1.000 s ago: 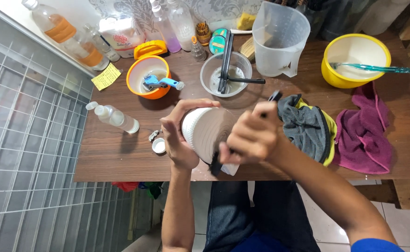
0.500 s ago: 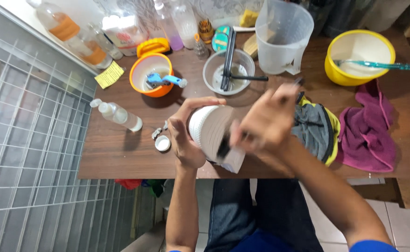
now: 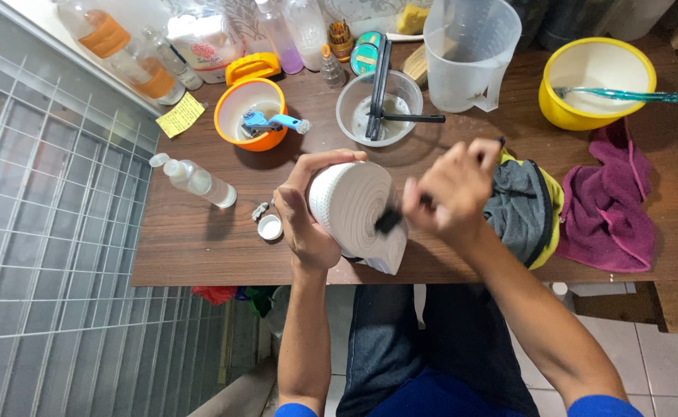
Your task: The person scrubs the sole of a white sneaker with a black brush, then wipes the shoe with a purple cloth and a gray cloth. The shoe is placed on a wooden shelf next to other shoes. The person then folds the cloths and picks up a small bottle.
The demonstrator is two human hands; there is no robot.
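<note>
My left hand (image 3: 302, 216) grips a white shoe (image 3: 352, 207) at its toe end, with the pale sole turned up toward the camera over the table's front edge. My right hand (image 3: 451, 193) is closed around a small black-headed brush (image 3: 388, 221) whose bristles rest on the sole. The brush handle's dark tip pokes out above my knuckles near the grey and yellow cloth (image 3: 522, 207).
On the brown wooden table (image 3: 200, 247) stand an orange bowl (image 3: 251, 114) holding a blue brush, a clear bowl (image 3: 377, 108) with black sticks, a measuring jug (image 3: 470, 54), a yellow bowl (image 3: 595, 81), a purple towel (image 3: 613, 201), a lying bottle (image 3: 196, 181), its cap (image 3: 269, 227). A wire grid is at left.
My right hand has drawn the brush back and forth across the sole, ending higher and further right. The shoe has tilted a little, showing more of its sole.
</note>
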